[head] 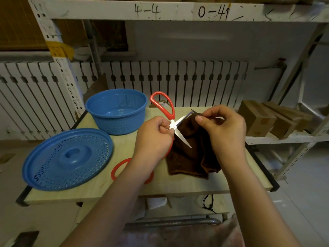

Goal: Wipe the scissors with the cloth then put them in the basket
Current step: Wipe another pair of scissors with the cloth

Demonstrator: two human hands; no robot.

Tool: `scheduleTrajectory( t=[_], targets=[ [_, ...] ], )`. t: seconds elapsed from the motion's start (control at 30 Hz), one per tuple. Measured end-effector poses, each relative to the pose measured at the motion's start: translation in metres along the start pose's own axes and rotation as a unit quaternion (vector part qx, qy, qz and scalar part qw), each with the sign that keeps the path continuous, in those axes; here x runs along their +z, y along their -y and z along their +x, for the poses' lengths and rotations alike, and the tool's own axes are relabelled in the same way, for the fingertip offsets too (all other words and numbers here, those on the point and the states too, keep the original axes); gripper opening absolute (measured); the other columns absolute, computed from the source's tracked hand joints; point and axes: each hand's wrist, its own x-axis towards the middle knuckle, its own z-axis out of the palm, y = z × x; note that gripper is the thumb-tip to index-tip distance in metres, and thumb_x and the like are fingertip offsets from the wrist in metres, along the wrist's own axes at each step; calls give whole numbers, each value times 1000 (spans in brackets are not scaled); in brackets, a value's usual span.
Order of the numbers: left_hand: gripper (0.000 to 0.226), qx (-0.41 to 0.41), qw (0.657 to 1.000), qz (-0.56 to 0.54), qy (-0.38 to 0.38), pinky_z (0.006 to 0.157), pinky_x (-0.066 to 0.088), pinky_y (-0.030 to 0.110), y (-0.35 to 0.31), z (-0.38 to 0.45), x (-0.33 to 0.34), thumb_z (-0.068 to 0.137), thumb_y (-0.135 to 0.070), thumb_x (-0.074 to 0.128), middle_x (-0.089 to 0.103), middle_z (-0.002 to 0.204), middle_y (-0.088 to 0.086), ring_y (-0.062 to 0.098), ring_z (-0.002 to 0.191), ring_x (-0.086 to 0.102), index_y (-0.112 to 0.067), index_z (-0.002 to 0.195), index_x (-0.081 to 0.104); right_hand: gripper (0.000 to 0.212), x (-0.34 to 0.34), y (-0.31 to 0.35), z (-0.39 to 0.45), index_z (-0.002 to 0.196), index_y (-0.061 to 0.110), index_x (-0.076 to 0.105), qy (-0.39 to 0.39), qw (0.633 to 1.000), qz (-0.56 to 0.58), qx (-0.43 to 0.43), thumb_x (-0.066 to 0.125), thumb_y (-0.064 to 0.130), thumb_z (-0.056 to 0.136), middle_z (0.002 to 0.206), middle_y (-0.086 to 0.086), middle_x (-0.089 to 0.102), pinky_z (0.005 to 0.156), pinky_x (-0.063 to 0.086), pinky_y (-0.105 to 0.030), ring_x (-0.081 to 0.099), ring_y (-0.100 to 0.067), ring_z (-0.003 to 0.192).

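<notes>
Red-handled scissors (171, 111) are held open above the wooden table (124, 143). My left hand (153, 138) grips them near the pivot; one handle loop points up, the other runs down behind my wrist. One blade points down and right, the other runs up and right into a dark brown cloth (188, 157). My right hand (224, 127) pinches the cloth around that upper blade. The cloth hangs down to the tabletop. A blue perforated basket (116, 111) stands to the left of the scissors, with nothing visible inside it.
The blue perforated lid (68, 158) lies at the table's front left. Cardboard boxes (267, 120) sit on a shelf to the right. A white radiator (160, 82) and shelf posts stand behind the table.
</notes>
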Motion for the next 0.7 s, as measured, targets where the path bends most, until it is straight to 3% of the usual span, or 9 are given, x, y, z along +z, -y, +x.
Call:
scheduleTrajectory(
  t=[0.2, 0.37, 0.5, 0.6, 0.7],
  targets=[
    [14, -10, 1000, 20, -11, 77, 57, 40, -8, -3, 0, 89, -11, 62, 66, 83, 0, 19, 83, 64, -22, 81, 63, 31, 13, 9, -13, 74, 32, 61, 15, 998, -28, -58, 78, 6, 76, 93, 15, 55, 69, 44, -2, 56, 8, 83],
    [16, 17, 998, 56, -24, 66, 51, 33, -6, -8, -1, 90, -9, 53, 62, 77, -1, 16, 77, 60, -20, 82, 63, 23, 26, 12, -21, 80, 26, 63, 42, 995, -44, -83, 80, 12, 74, 87, 16, 54, 68, 41, 0, 53, 12, 79],
    [12, 32, 996, 80, -39, 57, 36, 22, -4, -15, 1, 91, -13, 58, 57, 74, -7, 11, 69, 53, -23, 84, 60, 18, 30, 11, -15, 75, 27, 63, 28, 996, -67, -51, 78, 16, 78, 77, 12, 60, 63, 47, -11, 57, 0, 70],
    [16, 31, 995, 84, -34, 53, 31, 18, -5, -14, -1, 90, -13, 61, 53, 68, -8, 9, 61, 48, -26, 81, 57, 13, 29, 12, -12, 78, 30, 65, 4, 997, -71, -19, 76, 22, 81, 76, 14, 63, 70, 54, -27, 59, -3, 73],
    [16, 30, 996, 85, -28, 52, 30, 18, -7, -13, -2, 90, -14, 61, 49, 65, -9, 9, 58, 46, -26, 80, 58, 12, 26, 13, -8, 82, 33, 65, -13, 997, -75, -10, 73, 25, 83, 79, 16, 62, 75, 56, -31, 59, -3, 79]
  ],
)
